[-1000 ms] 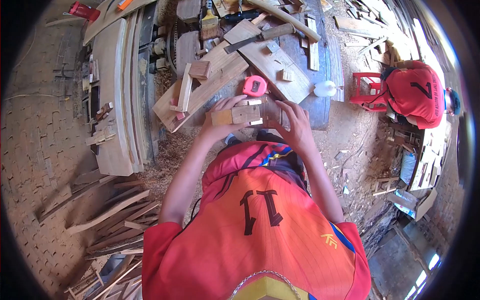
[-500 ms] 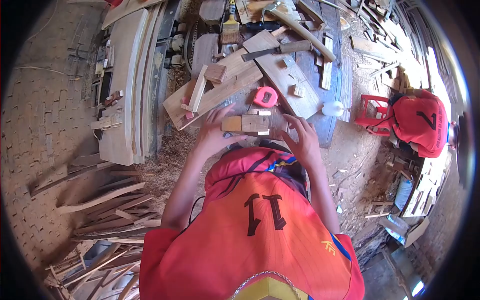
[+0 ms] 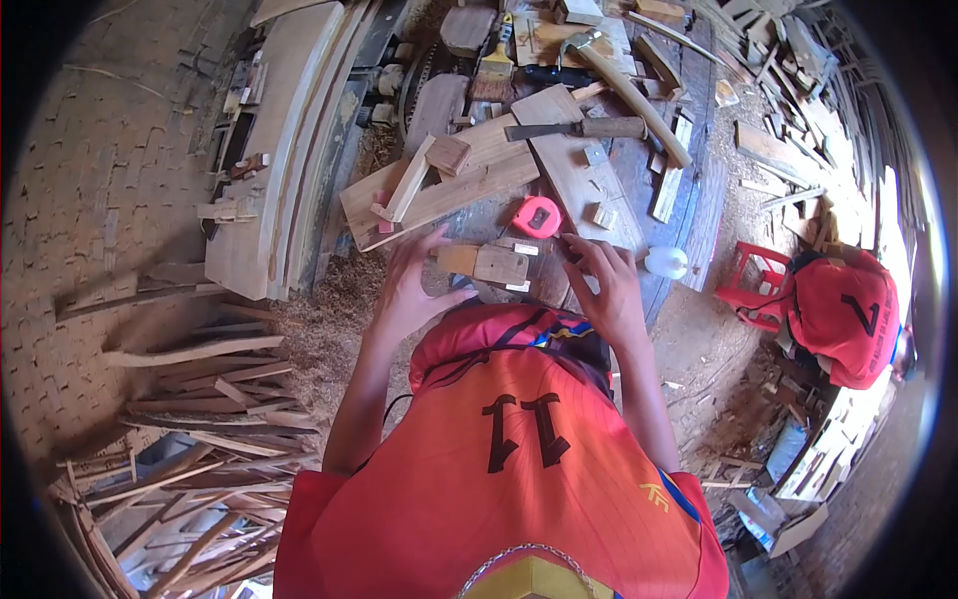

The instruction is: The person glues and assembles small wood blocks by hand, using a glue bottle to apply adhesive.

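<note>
A small wooden block assembly (image 3: 499,267), pale at its left end and with white tabs on two sides, lies between my hands at the near edge of the workbench. My left hand (image 3: 407,288) is open around its left end, fingertips above and thumb below, with gaps showing. To the right of the block, my right hand (image 3: 609,288) is open, thumb and fingers apart and nothing visible in them. Just beyond the block sits a pink tape measure (image 3: 537,217). A white plastic bottle (image 3: 666,263) stands by my right hand.
Boards (image 3: 444,175) cover the bench, with a chisel (image 3: 579,129), a hammer (image 3: 634,95) and a paintbrush (image 3: 494,75) on it. Scrap wood (image 3: 215,399) is piled at lower left. A person in a red shirt (image 3: 843,309) is at right beside a red chair (image 3: 753,290).
The camera view has shifted, so the bench appears moved slightly right. My left hand has drawn back a little from the block, and the block looks slightly turned.
</note>
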`<state>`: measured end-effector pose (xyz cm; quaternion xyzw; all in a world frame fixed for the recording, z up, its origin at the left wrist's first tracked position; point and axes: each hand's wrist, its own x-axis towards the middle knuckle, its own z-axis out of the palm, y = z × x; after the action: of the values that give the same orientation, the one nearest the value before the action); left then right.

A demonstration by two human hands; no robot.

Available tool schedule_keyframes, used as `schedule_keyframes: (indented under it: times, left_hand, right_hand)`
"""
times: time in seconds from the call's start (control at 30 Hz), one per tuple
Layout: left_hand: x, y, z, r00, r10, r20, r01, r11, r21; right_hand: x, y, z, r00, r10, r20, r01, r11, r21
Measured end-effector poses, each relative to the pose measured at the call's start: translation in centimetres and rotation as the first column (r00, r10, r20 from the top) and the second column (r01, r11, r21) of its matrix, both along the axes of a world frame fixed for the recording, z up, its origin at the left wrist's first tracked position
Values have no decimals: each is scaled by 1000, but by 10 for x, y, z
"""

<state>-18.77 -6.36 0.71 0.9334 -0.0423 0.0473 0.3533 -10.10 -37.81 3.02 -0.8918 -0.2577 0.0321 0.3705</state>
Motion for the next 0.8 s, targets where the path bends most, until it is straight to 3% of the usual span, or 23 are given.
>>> schedule_keyframes:
  times: [0.1, 0.4, 0.6, 0.8]
  left_hand:
    - [-5, -9, 3, 998, 64, -4, -65, 998, -23]
    - [-28, -20, 18, 955, 274, -114, -276, 961, -2]
    - [-30, -25, 17, 929, 341, -145, -353, 932, -75]
    - [-30, -27, 14, 893, 349, -284, -375, 926, -42]
  right_hand:
    - [10, -4, -1, 1000, 16, 25, -17, 999, 36]
    - [23, 1, -13, 980, 114, -164, -82, 978, 192]
    - [19, 2, -20, 983, 124, -137, -87, 965, 247]
    - [9, -12, -18, 904, 137, -405, 1, 946, 324]
